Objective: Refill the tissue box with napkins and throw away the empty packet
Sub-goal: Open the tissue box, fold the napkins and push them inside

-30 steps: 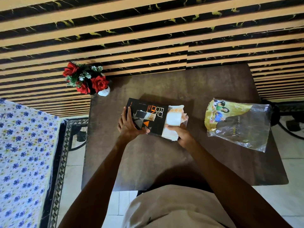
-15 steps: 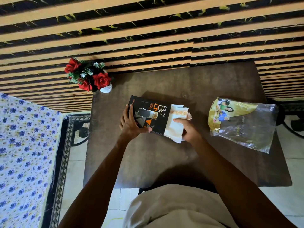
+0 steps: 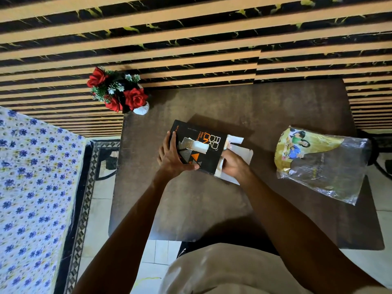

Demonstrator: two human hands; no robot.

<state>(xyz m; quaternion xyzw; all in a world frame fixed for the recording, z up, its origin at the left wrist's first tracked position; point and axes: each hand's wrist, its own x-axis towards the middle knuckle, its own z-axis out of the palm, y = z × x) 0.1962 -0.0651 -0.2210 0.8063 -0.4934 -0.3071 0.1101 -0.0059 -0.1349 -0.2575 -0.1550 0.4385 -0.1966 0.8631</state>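
A black tissue box (image 3: 209, 154) with orange print lies on the brown table (image 3: 233, 200). My left hand (image 3: 172, 159) grips its left end, thumb along the near side. My right hand (image 3: 233, 167) is at the box's open right end, fingers closed against the white napkins (image 3: 220, 166) there. The box's white end flaps (image 3: 244, 152) stand open beside that hand. A bit of white napkin (image 3: 198, 146) shows in the top slot. The empty clear and yellow plastic packet (image 3: 320, 164) lies flat on the table to the right, apart from both hands.
A small white vase of red artificial roses (image 3: 121, 94) stands at the table's far left corner. A striped wall panel runs behind the table. A blue-flowered cloth surface (image 3: 31, 187) is on the left, with tiled floor between it and the table.
The napkin stack that stuck out of the right end has gone mostly inside the box. My right hand has moved in against that end. White napkin now shows in the top slot.
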